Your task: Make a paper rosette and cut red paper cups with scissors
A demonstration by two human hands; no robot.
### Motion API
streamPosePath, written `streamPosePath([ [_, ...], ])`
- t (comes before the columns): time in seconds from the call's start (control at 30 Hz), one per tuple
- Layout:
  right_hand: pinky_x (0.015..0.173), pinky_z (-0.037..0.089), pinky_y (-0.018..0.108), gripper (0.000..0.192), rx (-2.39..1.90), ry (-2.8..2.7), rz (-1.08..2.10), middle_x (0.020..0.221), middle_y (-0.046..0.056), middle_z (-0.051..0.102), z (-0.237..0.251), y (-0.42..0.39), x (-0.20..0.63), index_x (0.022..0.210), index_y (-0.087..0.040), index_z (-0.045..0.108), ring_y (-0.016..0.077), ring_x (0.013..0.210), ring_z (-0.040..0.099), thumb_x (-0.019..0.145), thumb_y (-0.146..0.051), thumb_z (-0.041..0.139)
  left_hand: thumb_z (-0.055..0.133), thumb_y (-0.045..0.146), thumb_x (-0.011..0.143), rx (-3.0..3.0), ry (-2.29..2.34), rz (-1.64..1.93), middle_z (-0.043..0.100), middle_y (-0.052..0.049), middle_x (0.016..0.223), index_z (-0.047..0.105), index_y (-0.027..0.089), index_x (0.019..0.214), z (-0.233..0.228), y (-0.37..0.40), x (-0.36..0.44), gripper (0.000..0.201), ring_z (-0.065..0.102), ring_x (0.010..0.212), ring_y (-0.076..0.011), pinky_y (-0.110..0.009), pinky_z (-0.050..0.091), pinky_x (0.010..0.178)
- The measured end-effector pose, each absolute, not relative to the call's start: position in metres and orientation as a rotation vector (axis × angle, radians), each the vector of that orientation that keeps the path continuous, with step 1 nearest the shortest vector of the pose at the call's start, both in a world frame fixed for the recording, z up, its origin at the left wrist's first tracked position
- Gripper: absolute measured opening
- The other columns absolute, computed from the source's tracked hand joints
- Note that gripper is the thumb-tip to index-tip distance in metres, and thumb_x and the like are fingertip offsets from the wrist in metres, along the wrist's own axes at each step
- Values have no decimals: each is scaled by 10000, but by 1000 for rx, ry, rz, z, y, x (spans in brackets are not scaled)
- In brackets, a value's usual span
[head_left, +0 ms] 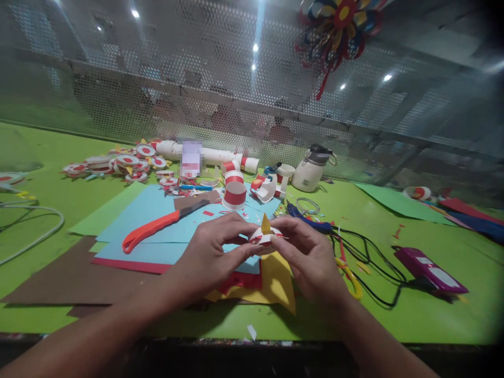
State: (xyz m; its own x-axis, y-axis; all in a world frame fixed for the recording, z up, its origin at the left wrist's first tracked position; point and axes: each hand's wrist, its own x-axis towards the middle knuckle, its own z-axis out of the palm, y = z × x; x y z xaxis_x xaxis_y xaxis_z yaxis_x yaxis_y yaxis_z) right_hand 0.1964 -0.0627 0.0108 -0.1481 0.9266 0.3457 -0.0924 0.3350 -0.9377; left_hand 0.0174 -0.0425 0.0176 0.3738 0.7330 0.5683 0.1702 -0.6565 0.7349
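Observation:
Between my two hands is a small white and red paper craft piece (268,242) with a yellow pointed tab standing up from it. My left hand (220,242) pinches its left side between thumb and fingers. On the other side, the thumb and fingers of my right hand (309,252) grip it too. Sheets of light blue paper (157,228) lie below, over brown paper (79,278) and yellow paper (277,278). A saw with an orange handle (151,231) rests on the blue sheets. Just beyond my hands stands a red and white paper cup (235,190).
Finished-looking red and white paper pieces (128,161) pile up at the back left, beside a long white tube (214,156). A bottle (312,169) stands behind. To the right are yellow-handled scissors (352,281), black cables and a purple box (431,270). A colourful pinwheel (344,16) hangs above.

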Motion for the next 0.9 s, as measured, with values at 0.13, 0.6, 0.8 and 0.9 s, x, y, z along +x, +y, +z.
streamPosePath([
  [0.13, 809, 466, 302, 191, -767, -1417, 1136, 963, 37, 616, 11, -61, 200, 992, -228, 647, 176, 918, 582, 802, -209, 643, 599, 164, 814, 2209, 744, 1278, 632, -9, 797, 671, 177, 939, 17, -41, 15, 146, 569, 743, -107, -228, 458, 696],
  [0.6, 696, 406, 271, 82, -856, -1502, 868, 792, 0, 556, 13, -55, 199, 744, -187, 632, 121, 753, 506, 823, -178, 614, 563, 258, 845, 2232, 797, 1094, 625, -13, 775, 683, 188, 952, 14, -37, 20, 175, 555, 717, -116, -236, 437, 659],
  [0.8, 659, 402, 246, 61, -856, -1466, 914, 779, -11, 562, 12, -54, 199, 760, -187, 638, 104, 714, 500, 818, -178, 624, 585, 276, 830, 2176, 789, 1069, 627, -10, 781, 683, 192, 953, 14, -37, 20, 179, 564, 718, -112, -224, 443, 655],
  [0.9, 645, 404, 244, 56, -877, -1445, 948, 759, -12, 566, 13, -54, 198, 753, -182, 639, 103, 694, 500, 809, -188, 633, 593, 303, 820, 2108, 808, 1025, 643, -16, 807, 684, 185, 936, 16, -37, 20, 188, 575, 735, -120, -232, 452, 666],
])
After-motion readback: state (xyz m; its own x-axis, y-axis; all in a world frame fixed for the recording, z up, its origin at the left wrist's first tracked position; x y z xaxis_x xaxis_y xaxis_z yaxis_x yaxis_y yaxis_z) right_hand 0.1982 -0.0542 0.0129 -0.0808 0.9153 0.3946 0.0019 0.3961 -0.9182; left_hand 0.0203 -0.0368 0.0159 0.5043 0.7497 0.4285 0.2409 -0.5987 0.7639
